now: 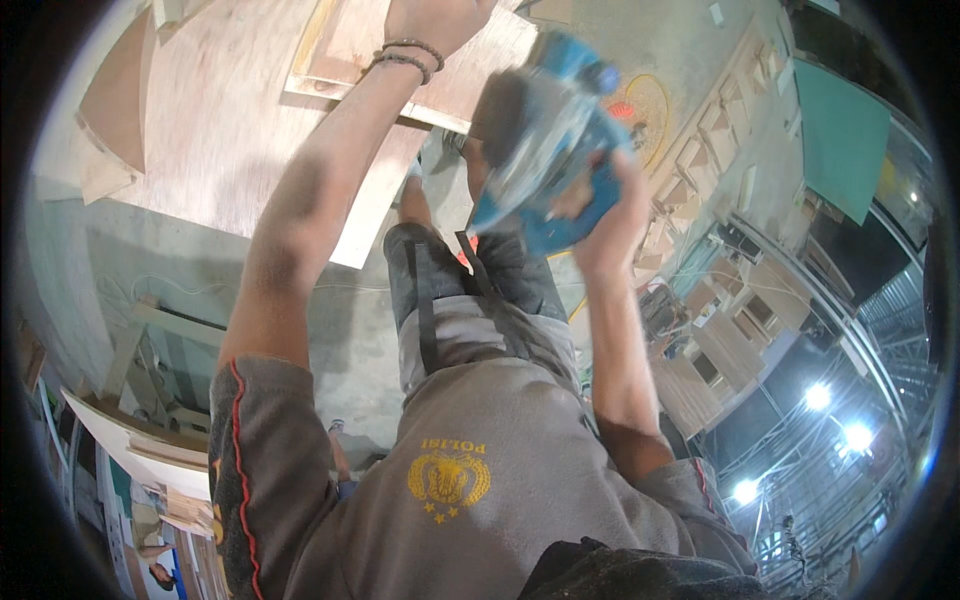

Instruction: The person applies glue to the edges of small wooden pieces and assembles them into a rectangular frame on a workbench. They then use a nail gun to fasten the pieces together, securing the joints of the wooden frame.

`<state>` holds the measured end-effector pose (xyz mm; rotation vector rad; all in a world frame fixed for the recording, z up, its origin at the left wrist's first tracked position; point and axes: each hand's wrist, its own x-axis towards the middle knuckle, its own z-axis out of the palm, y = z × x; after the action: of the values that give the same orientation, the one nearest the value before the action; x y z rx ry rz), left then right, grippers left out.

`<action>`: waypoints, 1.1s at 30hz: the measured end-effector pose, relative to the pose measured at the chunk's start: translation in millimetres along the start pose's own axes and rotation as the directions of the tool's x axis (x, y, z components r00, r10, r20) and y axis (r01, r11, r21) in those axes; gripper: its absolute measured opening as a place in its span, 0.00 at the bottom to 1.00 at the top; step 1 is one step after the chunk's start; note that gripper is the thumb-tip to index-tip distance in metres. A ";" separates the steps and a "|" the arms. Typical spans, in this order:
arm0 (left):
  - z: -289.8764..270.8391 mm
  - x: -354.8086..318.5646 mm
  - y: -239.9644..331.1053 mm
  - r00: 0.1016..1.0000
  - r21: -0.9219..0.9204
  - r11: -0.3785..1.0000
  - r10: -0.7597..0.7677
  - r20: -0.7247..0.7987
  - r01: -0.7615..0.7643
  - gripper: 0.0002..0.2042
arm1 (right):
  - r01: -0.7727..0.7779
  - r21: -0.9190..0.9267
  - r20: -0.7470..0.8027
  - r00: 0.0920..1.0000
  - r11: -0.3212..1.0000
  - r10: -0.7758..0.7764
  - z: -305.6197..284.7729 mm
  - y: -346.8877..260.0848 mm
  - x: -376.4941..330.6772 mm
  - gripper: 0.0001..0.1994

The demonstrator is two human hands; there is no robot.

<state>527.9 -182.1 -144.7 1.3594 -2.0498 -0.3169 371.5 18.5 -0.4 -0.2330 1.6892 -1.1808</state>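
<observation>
Looks like tool positioning: right hand [615,225] has its fingers wrapped round a blue-and-silver handheld power tool [560,130], blurry, beside the flat pale-brown plywood boards [235,150]. Left hand [435,22]'s over them, fingers cropped, can't tell. Next move calls for steady control imo.

And there's the power tool [555,140], blurred, hard-looking blue plastic against a silvery, metallic gleam! The plywood sheet [235,150] comes up pale, matt and streaky with wood grain, while the shirt [510,405] is soft, matt cloth and the floor [345,355] dull, concrete-like.
</observation>
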 end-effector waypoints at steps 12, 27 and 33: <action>3.3 1.6 2.4 0.998 -0.061 0.996 0.056 -0.024 -0.058 0.09 | -0.009 -0.066 -0.048 0.999 0.998 0.006 14.8 29.5 -29.6 0.17; 3.3 0.0 -0.1 0.999 -0.088 0.995 0.044 -0.012 -0.045 0.11 | 0.097 -0.070 -0.105 0.989 0.993 -0.104 41.6 -23.1 56.1 0.17; 4.5 -0.1 3.9 0.999 -0.005 1.000 0.020 0.032 -0.020 0.11 | 0.138 0.010 -0.055 0.989 0.990 -0.138 23.2 -47.0 72.1 0.19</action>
<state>522.2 -180.9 -146.1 1.3383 -2.0870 -0.3365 339.7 -64.4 -8.1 -0.3163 1.7337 -1.3109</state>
